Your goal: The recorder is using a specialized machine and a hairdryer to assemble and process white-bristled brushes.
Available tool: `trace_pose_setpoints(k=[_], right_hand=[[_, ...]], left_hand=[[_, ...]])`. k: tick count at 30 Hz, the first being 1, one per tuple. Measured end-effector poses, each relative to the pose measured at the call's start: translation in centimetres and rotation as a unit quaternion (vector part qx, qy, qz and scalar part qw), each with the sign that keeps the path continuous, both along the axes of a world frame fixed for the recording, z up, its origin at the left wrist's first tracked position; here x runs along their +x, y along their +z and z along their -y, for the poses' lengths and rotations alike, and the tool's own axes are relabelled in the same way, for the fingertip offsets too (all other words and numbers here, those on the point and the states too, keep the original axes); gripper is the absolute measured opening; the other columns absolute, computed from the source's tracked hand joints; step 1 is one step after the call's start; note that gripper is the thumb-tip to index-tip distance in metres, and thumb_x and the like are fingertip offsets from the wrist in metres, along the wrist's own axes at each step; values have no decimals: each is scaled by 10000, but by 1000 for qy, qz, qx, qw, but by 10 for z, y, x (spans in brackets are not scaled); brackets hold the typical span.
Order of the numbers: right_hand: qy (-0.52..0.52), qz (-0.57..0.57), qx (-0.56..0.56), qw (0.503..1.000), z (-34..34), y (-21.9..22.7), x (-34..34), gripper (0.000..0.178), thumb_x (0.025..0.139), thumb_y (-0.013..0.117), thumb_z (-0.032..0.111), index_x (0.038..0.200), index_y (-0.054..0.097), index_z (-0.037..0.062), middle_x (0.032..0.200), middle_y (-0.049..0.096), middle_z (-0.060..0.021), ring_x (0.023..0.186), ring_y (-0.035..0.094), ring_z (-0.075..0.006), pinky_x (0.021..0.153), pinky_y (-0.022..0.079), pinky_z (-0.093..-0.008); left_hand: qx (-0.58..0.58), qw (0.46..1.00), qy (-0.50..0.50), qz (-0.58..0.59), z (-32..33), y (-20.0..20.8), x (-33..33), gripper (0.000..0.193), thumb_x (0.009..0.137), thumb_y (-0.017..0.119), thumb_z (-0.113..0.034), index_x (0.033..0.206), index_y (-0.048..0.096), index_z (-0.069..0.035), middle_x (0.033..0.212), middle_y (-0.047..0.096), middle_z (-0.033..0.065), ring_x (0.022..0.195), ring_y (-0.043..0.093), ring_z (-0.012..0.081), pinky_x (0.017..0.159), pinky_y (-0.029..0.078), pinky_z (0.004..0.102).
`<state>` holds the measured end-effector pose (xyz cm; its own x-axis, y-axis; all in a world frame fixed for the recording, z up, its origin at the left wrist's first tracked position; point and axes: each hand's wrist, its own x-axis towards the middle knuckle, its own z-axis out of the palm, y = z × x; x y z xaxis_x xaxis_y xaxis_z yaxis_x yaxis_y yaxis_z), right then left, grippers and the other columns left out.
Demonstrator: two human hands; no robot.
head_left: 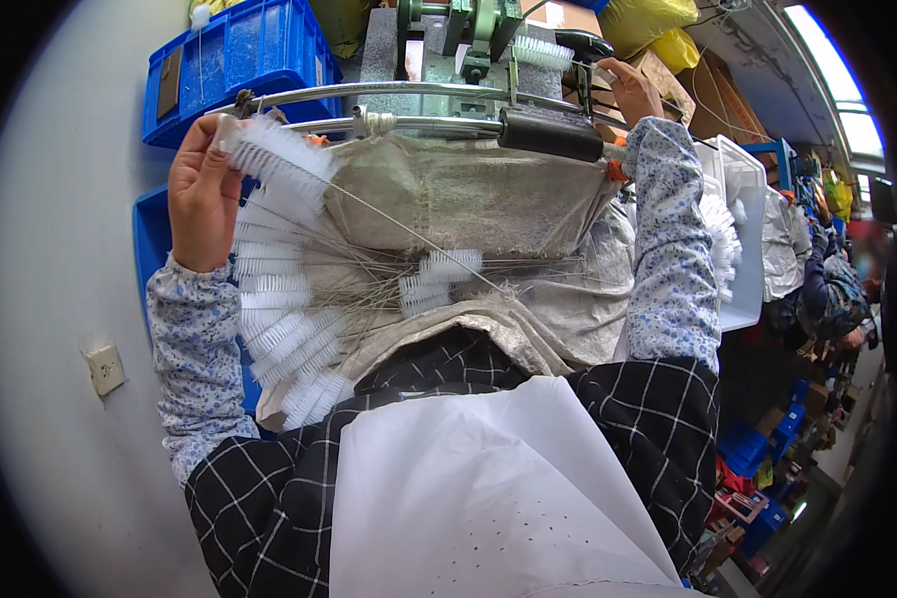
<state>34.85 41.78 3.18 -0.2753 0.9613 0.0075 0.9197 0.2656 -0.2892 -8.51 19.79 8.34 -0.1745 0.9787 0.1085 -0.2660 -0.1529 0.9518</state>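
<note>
My left hand (204, 189) pinches the bristled tip of a white bottle brush (279, 157), whose thin wire stem slants down to the right over my lap. Up at the machine, my right hand (633, 92) has its fingers closed at the wire end of a second bottle brush (542, 53). That brush lies level beside the green machine (478, 40); my fingers partly hide its wire. Many more bottle brushes (274, 289) are spread on a greyish cloth (468, 189) across my lap, most with bristles to the left, a few with bristles near the middle.
A metal rail (399, 90) with a black sleeve (550, 135) crosses in front of the machine. At the left stand a blue crate (234, 75) and a white wall (60, 249). To the right, a white bin (743, 229) holds brushes; another person (837, 279) is farther off.
</note>
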Motion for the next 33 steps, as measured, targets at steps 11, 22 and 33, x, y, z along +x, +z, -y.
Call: trace_pose_setpoints(k=[11, 22, 33], right_hand=[[23, -175, -258, 950, 29, 43, 54, 255, 815, 492, 134, 1060, 506, 63, 845, 585, -81, 755, 557, -155, 683, 453, -271], [180, -261, -386, 866, 169, 54, -129, 246, 844, 371, 92, 1065, 468, 45, 807, 566, -110, 712, 549, -174, 657, 459, -281], [-46, 90, 125, 987, 45, 6, -74, 269, 770, 481, 193, 1025, 561, 225, 862, 608, 5, 839, 484, -168, 771, 335, -337]], left_hand=[[-66, 993, -85, 49, -3, -4, 31, 197, 841, 475, -153, 996, 445, -37, 905, 528, 33, 814, 513, 75, 746, 422, 197], [-30, 978, -182, -95, 7, -15, 84, 153, 862, 434, -174, 923, 445, -34, 779, 517, 5, 715, 482, 59, 615, 422, 195], [-155, 864, 33, -477, 11, -81, -35, 203, 819, 467, -138, 952, 518, 6, 819, 573, 93, 697, 539, 134, 613, 430, 245]])
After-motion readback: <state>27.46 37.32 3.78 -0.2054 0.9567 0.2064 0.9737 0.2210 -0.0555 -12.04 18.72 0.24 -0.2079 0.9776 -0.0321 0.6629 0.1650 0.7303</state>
